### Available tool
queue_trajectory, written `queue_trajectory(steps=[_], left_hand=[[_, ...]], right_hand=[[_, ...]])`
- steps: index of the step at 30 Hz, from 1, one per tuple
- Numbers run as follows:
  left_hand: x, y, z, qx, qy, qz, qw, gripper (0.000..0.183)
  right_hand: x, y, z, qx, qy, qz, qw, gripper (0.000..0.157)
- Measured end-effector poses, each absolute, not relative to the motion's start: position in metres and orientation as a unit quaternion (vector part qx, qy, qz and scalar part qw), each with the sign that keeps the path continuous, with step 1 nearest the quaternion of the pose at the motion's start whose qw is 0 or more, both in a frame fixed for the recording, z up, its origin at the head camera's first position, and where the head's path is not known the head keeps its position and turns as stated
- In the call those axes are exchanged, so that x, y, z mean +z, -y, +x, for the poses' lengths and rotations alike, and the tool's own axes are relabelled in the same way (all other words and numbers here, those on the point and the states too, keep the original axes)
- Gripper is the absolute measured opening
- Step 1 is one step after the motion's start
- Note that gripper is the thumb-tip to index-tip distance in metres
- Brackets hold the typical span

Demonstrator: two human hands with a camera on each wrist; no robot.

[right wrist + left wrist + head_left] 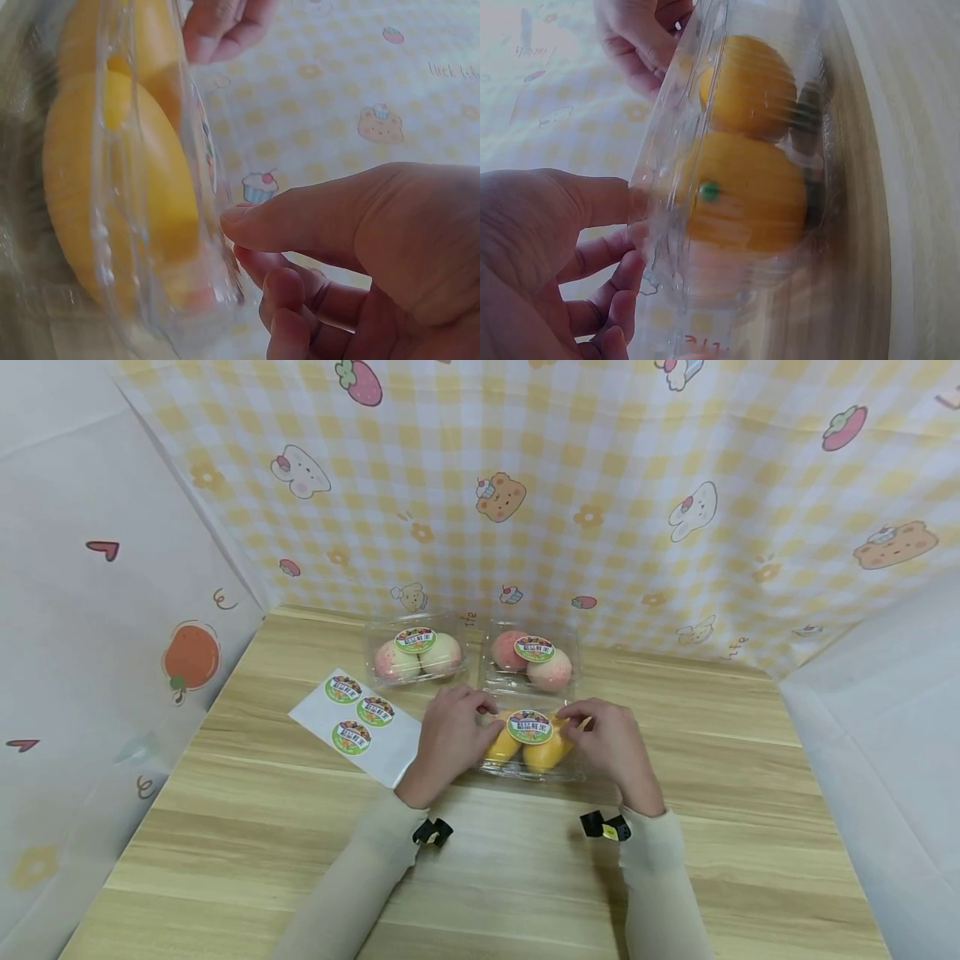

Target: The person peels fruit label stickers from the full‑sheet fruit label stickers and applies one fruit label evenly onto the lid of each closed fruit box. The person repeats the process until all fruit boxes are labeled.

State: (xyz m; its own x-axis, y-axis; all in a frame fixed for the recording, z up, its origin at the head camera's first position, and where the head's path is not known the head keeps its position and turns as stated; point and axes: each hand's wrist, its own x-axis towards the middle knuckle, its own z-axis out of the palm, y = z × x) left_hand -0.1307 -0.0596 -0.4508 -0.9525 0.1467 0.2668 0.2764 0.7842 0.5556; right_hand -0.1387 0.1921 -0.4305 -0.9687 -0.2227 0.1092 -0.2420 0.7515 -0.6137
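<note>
Both hands are at a clear plastic fruit box [572, 767] that holds two yellow fruits [542, 755], seemingly mangoes. An oval fruit-label sticker [530, 727] lies on its lid, between the hands. My left hand [452, 731] is at the lid's left side, thumb and forefinger apart, fingertips touching the plastic. On the other side, the right hand [611, 739] has its thumb and forefinger close together at the lid. In the right wrist view the fingertips [238, 216] meet the lid's edge; no thing shows between them.
Behind stand two more labelled clear boxes, one with pale peaches [441, 653], one with pinker peaches [550, 670]. A white sheet [384, 745] bearing three matching stickers lies left of the left hand. A checked cloth [450, 543] hangs at the wooden table's [720, 793] back edge.
</note>
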Motion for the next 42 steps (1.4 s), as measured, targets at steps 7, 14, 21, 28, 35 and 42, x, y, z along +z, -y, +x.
queue_trajectory(steps=[7, 14, 21, 28, 35, 42], left_hand=[[-0.449, 0.068, -0.134, -0.323, 0.936, -0.098, 0.099, 0.021], [-0.448, 0.074, -0.137, -0.345, 0.931, -0.084, 0.082, 0.027], [-0.450, 0.081, -0.139, -0.355, 0.931, -0.073, 0.055, 0.019], [-0.451, 0.087, -0.141, -0.360, 0.931, -0.064, 0.023, 0.010], [-0.448, 0.089, -0.142, -0.354, 0.933, -0.060, 0.003, 0.008], [-0.447, 0.089, -0.142, -0.353, 0.934, -0.055, -0.005, 0.011]], right_hand=[[-0.431, -0.207, -0.142, 0.334, 0.936, 0.108, 0.025, 0.016], [-0.429, -0.222, -0.145, 0.330, 0.940, 0.087, 0.018, 0.017], [-0.429, -0.231, -0.145, 0.328, 0.941, 0.087, 0.002, 0.018], [-0.429, -0.230, -0.145, 0.341, 0.935, 0.094, -0.023, 0.023], [-0.429, -0.230, -0.145, 0.340, 0.935, 0.091, -0.040, 0.021], [-0.430, -0.230, -0.146, 0.339, 0.935, 0.089, -0.056, 0.020]])
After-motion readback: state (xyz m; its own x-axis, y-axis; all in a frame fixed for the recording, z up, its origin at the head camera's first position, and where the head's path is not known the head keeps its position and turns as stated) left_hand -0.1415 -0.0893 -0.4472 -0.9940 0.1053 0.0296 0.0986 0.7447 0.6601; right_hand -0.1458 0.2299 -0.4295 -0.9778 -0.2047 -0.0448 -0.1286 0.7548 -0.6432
